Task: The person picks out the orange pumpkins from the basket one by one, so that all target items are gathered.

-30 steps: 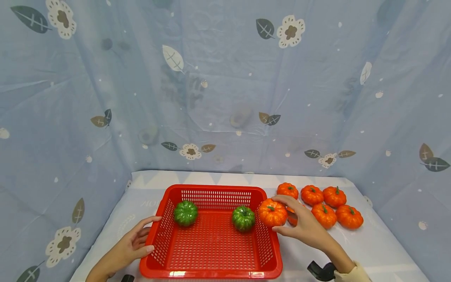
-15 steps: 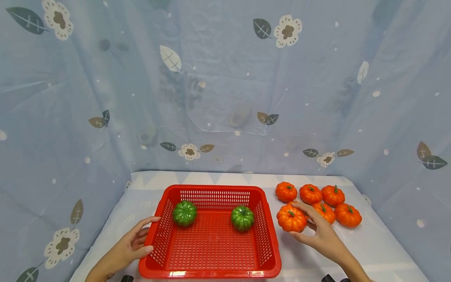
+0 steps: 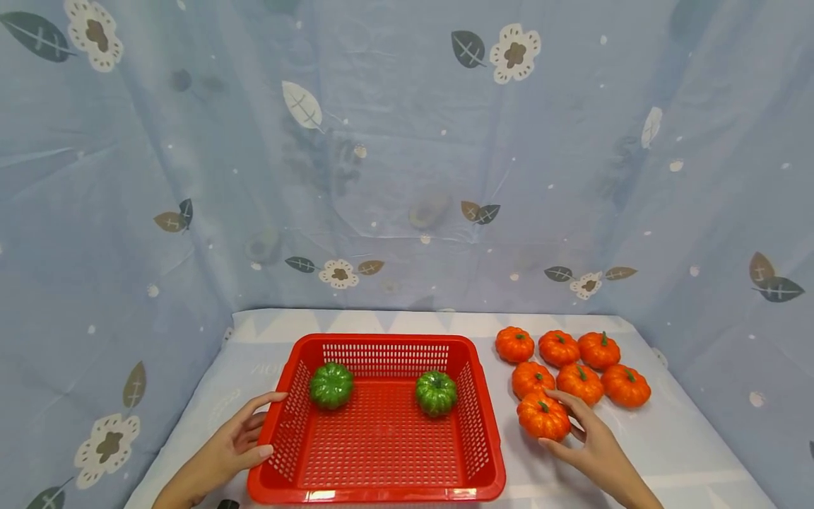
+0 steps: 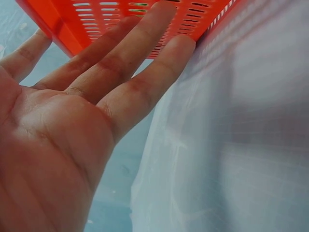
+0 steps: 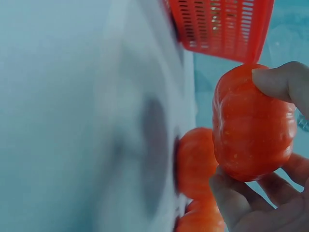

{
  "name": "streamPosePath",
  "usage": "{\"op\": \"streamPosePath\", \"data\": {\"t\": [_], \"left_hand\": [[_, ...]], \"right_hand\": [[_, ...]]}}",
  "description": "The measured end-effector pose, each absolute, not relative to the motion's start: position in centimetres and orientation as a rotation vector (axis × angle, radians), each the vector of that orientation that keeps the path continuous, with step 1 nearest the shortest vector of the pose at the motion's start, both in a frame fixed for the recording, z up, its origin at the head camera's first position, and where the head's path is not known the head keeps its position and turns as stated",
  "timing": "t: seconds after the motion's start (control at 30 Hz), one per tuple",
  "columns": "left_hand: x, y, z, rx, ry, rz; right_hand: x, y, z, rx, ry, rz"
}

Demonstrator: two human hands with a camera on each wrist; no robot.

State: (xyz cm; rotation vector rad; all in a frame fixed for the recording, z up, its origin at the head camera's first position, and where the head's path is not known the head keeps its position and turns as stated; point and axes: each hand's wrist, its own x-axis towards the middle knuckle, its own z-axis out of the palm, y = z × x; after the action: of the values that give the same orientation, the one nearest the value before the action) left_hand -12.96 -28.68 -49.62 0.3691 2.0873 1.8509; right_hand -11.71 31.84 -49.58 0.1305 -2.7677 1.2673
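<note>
In the head view my right hand (image 3: 590, 445) grips a small orange pumpkin (image 3: 543, 417), thumb on its near side and fingers round its far side. The right wrist view has this pumpkin (image 5: 253, 123) held over the white tabletop, a shadow beneath it. Behind it lie several more orange pumpkins (image 3: 580, 384). My left hand (image 3: 225, 445) touches the left rim of a red plastic basket (image 3: 381, 493) with thumb and index fingertip. The left wrist view shows its other fingers (image 4: 140, 92) fairly straight against the perforated wall. Two green pumpkins (image 3: 331, 386) (image 3: 435, 393) sit inside the basket.
The white-covered table (image 3: 674, 452) bears the basket at centre left and the orange pumpkins at the right. A blue patterned curtain (image 3: 407, 155) hangs behind the table and along both sides.
My right hand has carried the orange pumpkin from beside the basket's right rim rightward and toward me, before the other orange ones. My left hand has stayed at the basket.
</note>
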Motion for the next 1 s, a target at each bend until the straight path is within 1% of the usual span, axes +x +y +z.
{"op": "streamPosePath", "data": {"t": [0.33, 0.7, 0.83, 1.0], "left_hand": [[-12.9, -29.1, -49.6, 0.428, 2.105, 1.874], [-12.8, -29.5, -49.7, 0.438, 2.116, 1.870], [-12.7, -29.6, -49.7, 0.427, 2.126, 1.860], [-12.6, -29.5, -49.0, 0.391, 2.210, 1.743]], "right_hand": [[-11.6, 32.8, -51.6, 0.028, -2.811, 1.316], [-12.1, 33.1, -52.4, -0.074, -2.909, 1.329], [-12.3, 33.3, -52.6, -0.075, -2.932, 1.339], [-12.3, 33.6, -52.1, 0.009, -2.940, 1.296]]}}
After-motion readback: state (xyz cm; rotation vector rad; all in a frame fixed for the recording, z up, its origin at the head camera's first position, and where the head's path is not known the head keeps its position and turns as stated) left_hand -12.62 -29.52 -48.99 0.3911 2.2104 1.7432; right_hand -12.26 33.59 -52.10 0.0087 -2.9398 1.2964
